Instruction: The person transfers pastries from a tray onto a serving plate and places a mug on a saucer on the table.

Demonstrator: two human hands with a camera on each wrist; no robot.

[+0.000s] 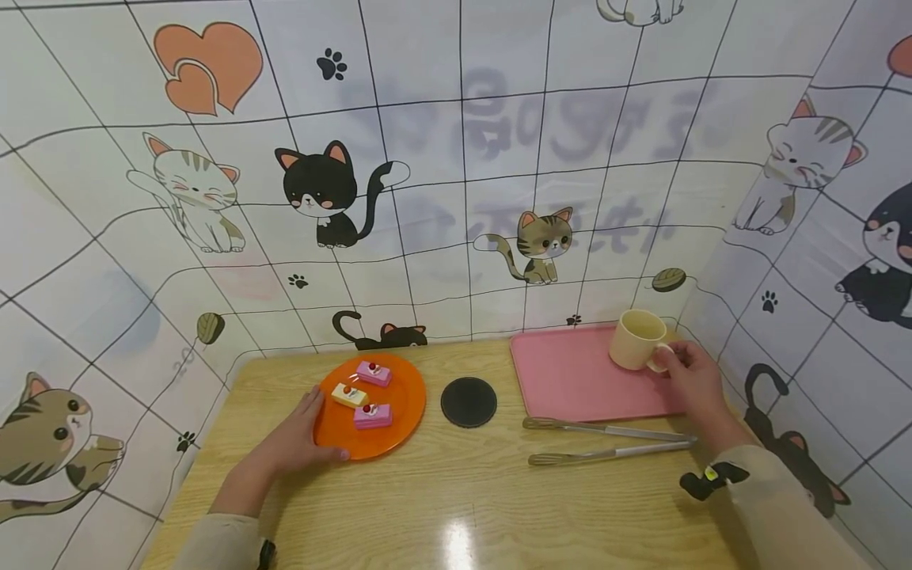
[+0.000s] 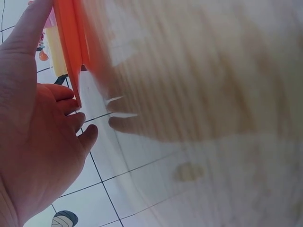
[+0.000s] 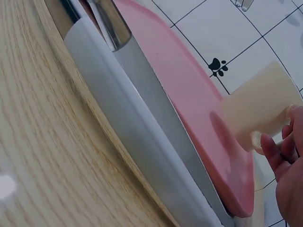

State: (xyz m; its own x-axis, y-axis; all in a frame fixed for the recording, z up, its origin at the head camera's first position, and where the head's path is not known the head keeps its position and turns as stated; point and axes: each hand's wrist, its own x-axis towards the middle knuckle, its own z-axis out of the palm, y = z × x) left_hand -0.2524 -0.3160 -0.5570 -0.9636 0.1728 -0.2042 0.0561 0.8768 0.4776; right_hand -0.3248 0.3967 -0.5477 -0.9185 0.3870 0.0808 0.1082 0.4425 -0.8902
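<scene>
My left hand point(image 1: 301, 431) rests against the left rim of an orange plate point(image 1: 408, 408), thumb and fingers spread along its edge. Three small toy cakes, such as the yellow cake point(image 1: 349, 396) and a pink cake point(image 1: 374, 417), sit on the plate. With thumb and fingers, my right hand point(image 1: 694, 388) pinches the handle of a cream mug point(image 1: 632, 344). The mug is upright at the right part of a pink tray point(image 1: 563, 376); whether its base touches the tray I cannot tell. Below the right hand, tongs point(image 1: 613, 453) lie spread along the tray's front edge.
A round black coaster point(image 1: 468, 401) lies between plate and tray. The wooden table point(image 1: 399, 514) is bounded at the back and sides by a white cat-patterned cloth point(image 1: 427, 158).
</scene>
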